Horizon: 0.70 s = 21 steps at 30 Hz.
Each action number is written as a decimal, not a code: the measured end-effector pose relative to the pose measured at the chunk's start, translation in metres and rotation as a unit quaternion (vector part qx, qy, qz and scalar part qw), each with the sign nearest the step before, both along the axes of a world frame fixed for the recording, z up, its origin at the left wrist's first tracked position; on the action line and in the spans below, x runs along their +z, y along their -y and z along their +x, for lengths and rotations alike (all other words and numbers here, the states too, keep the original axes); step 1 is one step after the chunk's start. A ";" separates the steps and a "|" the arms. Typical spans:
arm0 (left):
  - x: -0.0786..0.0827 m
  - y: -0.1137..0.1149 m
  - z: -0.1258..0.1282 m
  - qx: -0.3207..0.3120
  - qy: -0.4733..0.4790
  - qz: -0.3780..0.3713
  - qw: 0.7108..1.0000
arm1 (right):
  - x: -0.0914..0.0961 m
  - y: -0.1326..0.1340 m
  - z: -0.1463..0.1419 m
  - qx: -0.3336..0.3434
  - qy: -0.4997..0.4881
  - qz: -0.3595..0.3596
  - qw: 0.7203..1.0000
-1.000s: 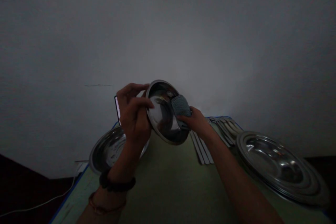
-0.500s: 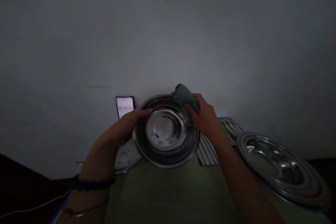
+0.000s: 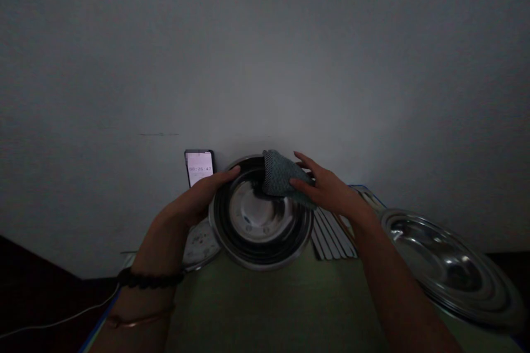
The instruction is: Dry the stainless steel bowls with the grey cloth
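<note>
A shiny steel bowl (image 3: 256, 256) is held up above the table, its inside facing me. My left hand (image 3: 202, 193) grips the bowl's left rim, thumb over the edge and the other fingers hidden behind it. A grey-green cloth (image 3: 281, 176) lies over the bowl's upper right rim and hangs partly inside. My right hand (image 3: 325, 185) pinches the cloth's right end between thumb and fingers, with the index finger raised.
Behind my left hand a phone (image 3: 201, 168) showing a timer leans on the wall. A patterned plate (image 3: 201, 245) sits below it. Several flat-handled utensils (image 3: 331, 237) lie right of the bowl. Stacked steel plates (image 3: 439, 265) stand at the right on the green table (image 3: 265, 309).
My right hand has shifted slightly right and down, its fingers loosening. The cloth now spreads further left over the rim and into the bowl. The left hand keeps its hold.
</note>
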<state>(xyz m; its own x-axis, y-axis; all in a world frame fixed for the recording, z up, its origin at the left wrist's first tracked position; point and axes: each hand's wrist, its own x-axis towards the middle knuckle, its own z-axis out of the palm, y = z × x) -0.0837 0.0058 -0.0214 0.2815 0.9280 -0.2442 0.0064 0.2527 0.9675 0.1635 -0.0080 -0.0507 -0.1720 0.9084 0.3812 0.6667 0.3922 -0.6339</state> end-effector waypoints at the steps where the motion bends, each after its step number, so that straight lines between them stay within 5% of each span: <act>1: 0.000 0.000 0.000 -0.005 -0.001 0.004 1.000 | -0.001 -0.001 0.000 -0.002 -0.002 -0.004 1.000; 8: -0.002 -0.002 -0.004 -0.082 -0.012 0.056 0.995 | -0.002 -0.004 0.003 0.019 -0.120 -0.093 0.988; 14: 0.001 0.001 -0.003 -0.099 -0.004 0.051 0.994 | 0.006 0.003 0.004 0.072 -0.259 -0.188 0.945; 21: 0.004 0.004 -0.001 -0.107 -0.007 0.049 0.993 | 0.007 0.001 0.007 0.065 -0.312 -0.146 0.936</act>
